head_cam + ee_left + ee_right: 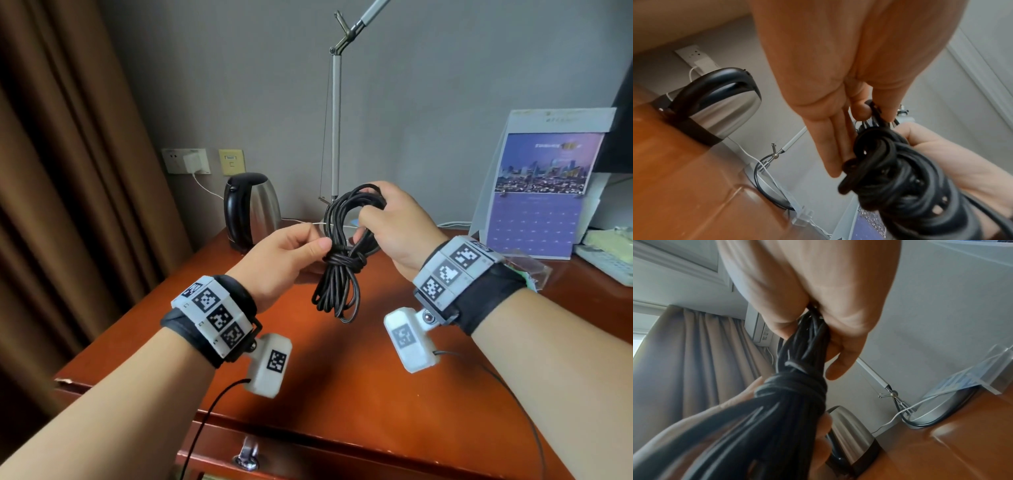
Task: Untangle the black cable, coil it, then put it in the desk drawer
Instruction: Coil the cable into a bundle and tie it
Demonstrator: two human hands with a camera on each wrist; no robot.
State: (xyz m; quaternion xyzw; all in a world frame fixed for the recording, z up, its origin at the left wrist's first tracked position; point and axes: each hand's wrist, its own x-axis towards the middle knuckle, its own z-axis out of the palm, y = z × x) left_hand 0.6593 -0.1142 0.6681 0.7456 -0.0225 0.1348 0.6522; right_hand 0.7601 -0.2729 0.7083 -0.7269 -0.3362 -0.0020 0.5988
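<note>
The black cable (339, 284) is a bundle of loops with turns wound tightly round its middle, held in the air above the wooden desk (342, 383). My left hand (291, 260) pinches the cable at the wound middle between thumb and forefinger; in the left wrist view the other fingers (830, 154) lie straight beside the cable (900, 186). My right hand (394, 222) grips the upper loop. In the right wrist view the strands of the cable (793, 394) run out of my right hand's (818, 296) fist. The drawer front (308, 455) with its metal handle (246, 459) is at the bottom edge.
A steel kettle (250, 209) stands at the back left of the desk. A desk lamp (335, 137) rises behind the cable. A standing calendar (541, 192) is at the back right. A wall socket with a white charger (191, 161) and a brown curtain (68, 171) are on the left.
</note>
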